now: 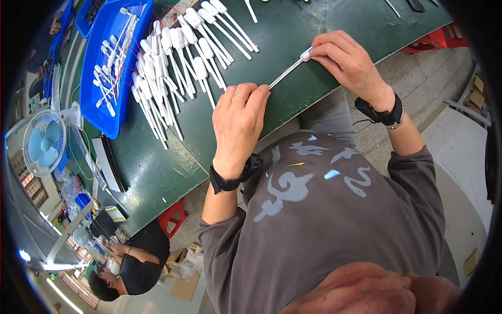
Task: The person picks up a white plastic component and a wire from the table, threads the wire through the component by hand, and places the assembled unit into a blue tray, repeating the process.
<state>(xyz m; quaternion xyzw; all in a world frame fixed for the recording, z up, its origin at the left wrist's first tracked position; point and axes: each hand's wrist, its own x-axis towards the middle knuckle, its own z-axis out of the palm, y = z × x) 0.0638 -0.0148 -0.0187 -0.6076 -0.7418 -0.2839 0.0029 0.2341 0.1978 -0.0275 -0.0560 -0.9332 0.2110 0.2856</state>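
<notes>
Between my hands stretches a slim white plastic piece (291, 69) with a long stem and a wider head, and a thin red strand shows along it. My left hand (239, 119), a ring on one finger, is closed over the stem end. With its thumb and fingers, my right hand (349, 67) pinches the wider head end. The fingers hide both tips of the piece. Left of my left hand, many similar white oval-headed pieces (180, 44) lie in overlapping rows on the green tabletop (162, 175).
A blue tray (121, 112) at the left holds more white pieces with red wires. Beyond it stands a fan (46, 142). A person in black (144, 256) sits lower left. Red stools (171, 217) stand by the table edge. A dark curved strip (108, 165) lies below the tray.
</notes>
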